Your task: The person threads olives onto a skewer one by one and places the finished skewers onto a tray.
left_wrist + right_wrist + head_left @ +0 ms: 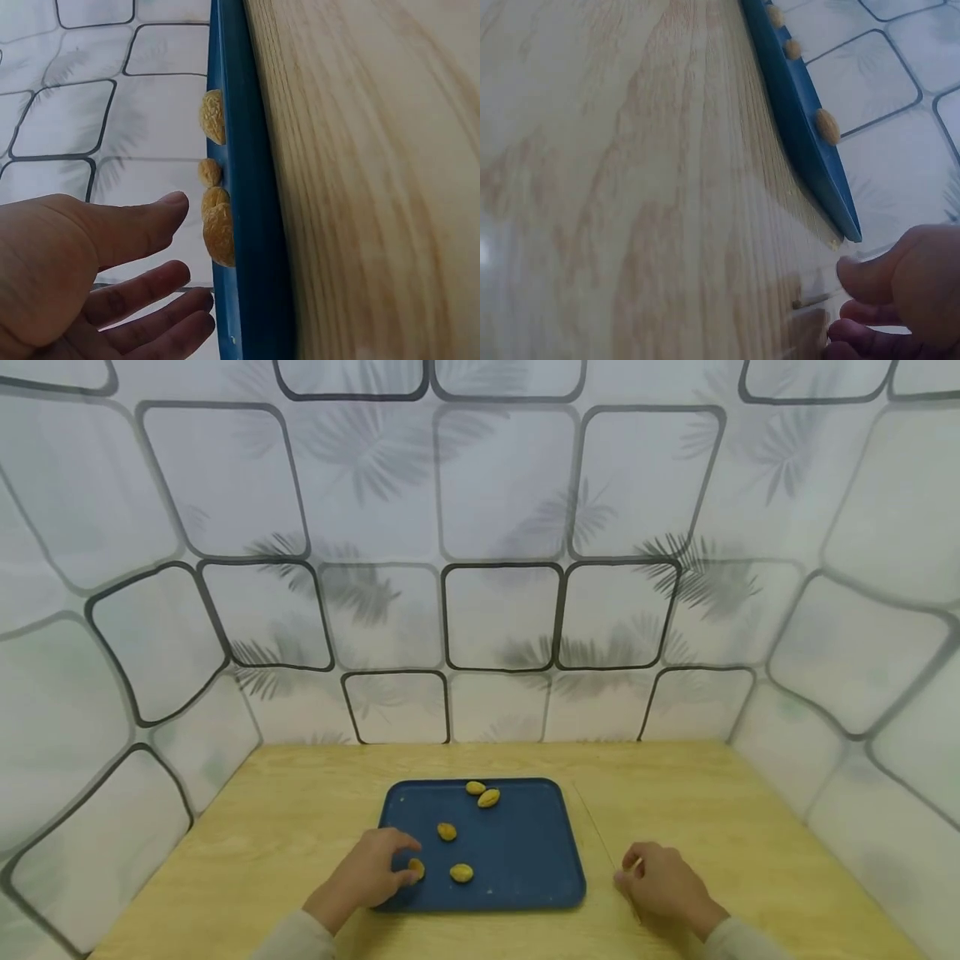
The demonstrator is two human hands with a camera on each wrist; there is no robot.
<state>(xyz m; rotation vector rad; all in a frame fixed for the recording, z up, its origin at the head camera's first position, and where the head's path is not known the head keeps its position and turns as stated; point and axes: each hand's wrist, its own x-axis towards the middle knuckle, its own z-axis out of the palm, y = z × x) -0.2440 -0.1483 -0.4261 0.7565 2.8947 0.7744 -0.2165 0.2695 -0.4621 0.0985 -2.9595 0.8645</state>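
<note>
In the head view, a blue tray (525,852) lies on your wooden worktop (675,793), about midway between its left and right edges. Five yellow wrinkled pieces (462,872) rest in the tray: two together by its far edge, one left of its middle, one towards its near edge, and one near its near left corner. Your left hand (371,864) reaches over the tray's left edge, its grip wide, thumb and index finger either side of that last piece. Your right hand (663,885) is beyond the tray's right edge, its grip narrow, thumb and finger pinching a thin stick (817,300). The stick slants up past your fingers, alongside the tray's right edge. A patterned wall (502,485) meets the worktop's far edge.

In the left wrist view, your thumb and fingers are spread apart, and a gap shows between their tips and the pieces. The pieces show above the tray's rim, some overlapping one another.

In the right wrist view, one end of the stick juts from between your thumb and fingers, close to the worktop. Your hand is near a corner of the tray, where three pieces show along the rim.
</note>
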